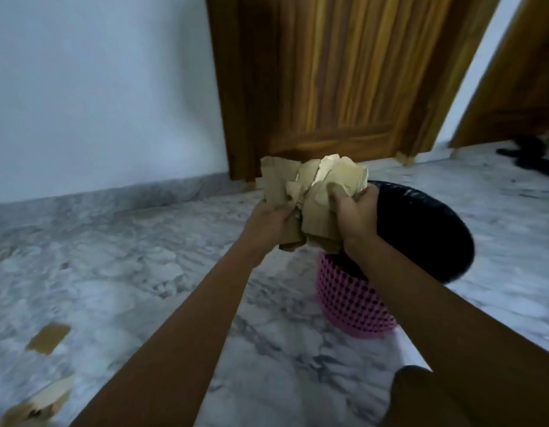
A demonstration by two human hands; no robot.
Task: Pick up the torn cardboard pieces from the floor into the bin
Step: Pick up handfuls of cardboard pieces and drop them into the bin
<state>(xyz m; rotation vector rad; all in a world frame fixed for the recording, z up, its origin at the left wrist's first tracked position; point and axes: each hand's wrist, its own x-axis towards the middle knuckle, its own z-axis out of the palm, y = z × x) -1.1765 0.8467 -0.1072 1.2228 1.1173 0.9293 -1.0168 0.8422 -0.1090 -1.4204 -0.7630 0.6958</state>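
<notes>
Both my hands hold a bundle of torn cardboard pieces [316, 192] up in the air, just left of the bin's mouth. My left hand [268, 221] grips its left side and my right hand [356, 217] grips its right side, thumb on top. The bin [353, 303] is a pink perforated basket lined with a black bag [421, 232], standing on the marble floor to the right. A flat brown cardboard piece [48, 338] lies on the floor at the lower left. More torn pieces [39, 402] lie at the bottom left corner.
A wooden door [328, 81] stands behind the bin, with a white wall [97, 87] to its left. Dark items [532, 152] lie on the floor at the far right. My knee [421, 399] shows at the bottom right.
</notes>
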